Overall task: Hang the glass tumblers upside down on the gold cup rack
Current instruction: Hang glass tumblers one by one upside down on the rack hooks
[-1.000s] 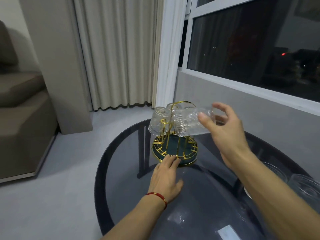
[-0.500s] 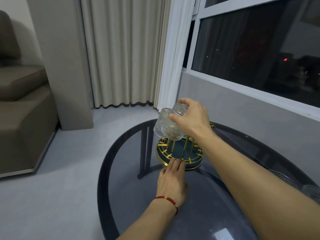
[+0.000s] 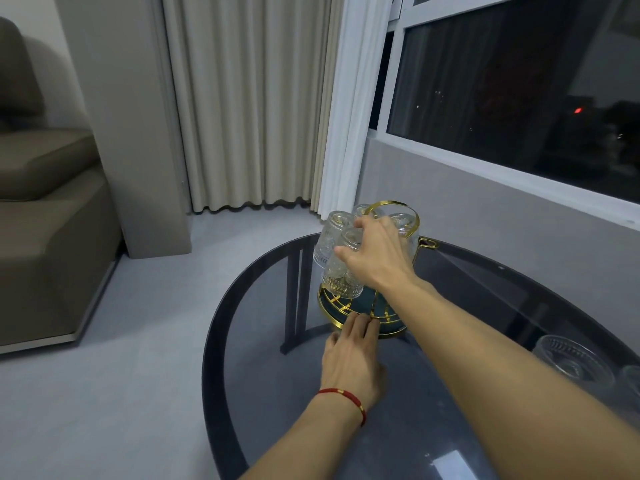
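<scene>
Glass is what the head view shows most of: four ribbed tumblers sit mouth-down on the gold cup rack (image 3: 363, 306), and two more glass pieces stand on the dark glass table (image 3: 263, 393) at the far right edge, one ribbed bowl-like glass (image 3: 571, 358) and a second one (image 3: 632, 375) cut off by the frame. One rack stands near the table's far rim, its round green base ringed in gold and a gold loop handle at its top. Both of the person's hands are in view. The right hand (image 3: 377, 258) reaches in from the right with its fingers curled around the nearest tumbler (image 3: 341, 271), gripping it by the upturned base end, the thumb on the left side of the glass; the tumbler hangs below and left of the palm. Its long axis runs nearly upright, leaning slightly, with the mouth pointing down at the rack's base and just above it. Behind it are the left tumbler (image 3: 329, 233), the rear tumbler (image 3: 362, 210) and the right tumbler (image 3: 403, 223), each base-up. The left hand (image 3: 349, 362), with a red cord bracelet (image 3: 346, 398) on its wrist, lies flat and spread on the table, holding nothing, its fingertips touching the near rim of the rack's base.
</scene>
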